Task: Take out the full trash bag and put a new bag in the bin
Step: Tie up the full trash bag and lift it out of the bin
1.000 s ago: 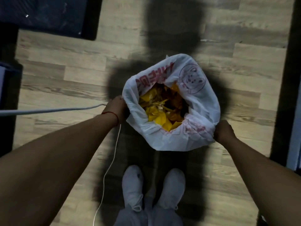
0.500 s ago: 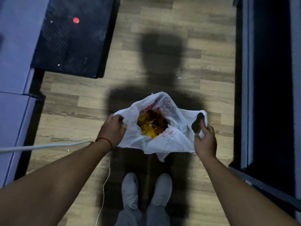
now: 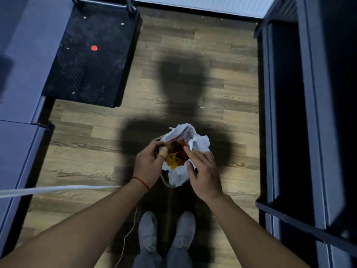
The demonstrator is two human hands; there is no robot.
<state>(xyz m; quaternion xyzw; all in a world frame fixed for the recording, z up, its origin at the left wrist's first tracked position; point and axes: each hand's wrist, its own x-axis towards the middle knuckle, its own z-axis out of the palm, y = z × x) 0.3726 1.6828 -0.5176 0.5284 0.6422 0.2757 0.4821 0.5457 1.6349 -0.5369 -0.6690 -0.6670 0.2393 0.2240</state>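
Observation:
A white trash bag (image 3: 200,142) with red print sits in a small grey-green bin (image 3: 165,180) on the wooden floor, just ahead of my feet. Yellow and orange scraps (image 3: 174,158) fill it. My left hand (image 3: 147,164), a plaster on one finger, grips the bag's left edge. My right hand (image 3: 203,171) holds the bag's right edge, its fingers bunching the plastic inward over the opening. Only slivers of the bin's rim show beneath the bag and my hands.
A black ribbed mat (image 3: 92,57) with a red dot lies at the back left beside blue-grey furniture (image 3: 21,105). Dark shelving (image 3: 301,113) lines the right side. A white cable (image 3: 58,188) crosses from the left and trails down by my grey shoes (image 3: 167,231).
My hands have drawn together, gathering the bag's spread rim into a narrow bunch. The view has pulled back and up, showing more floor and the wall beyond.

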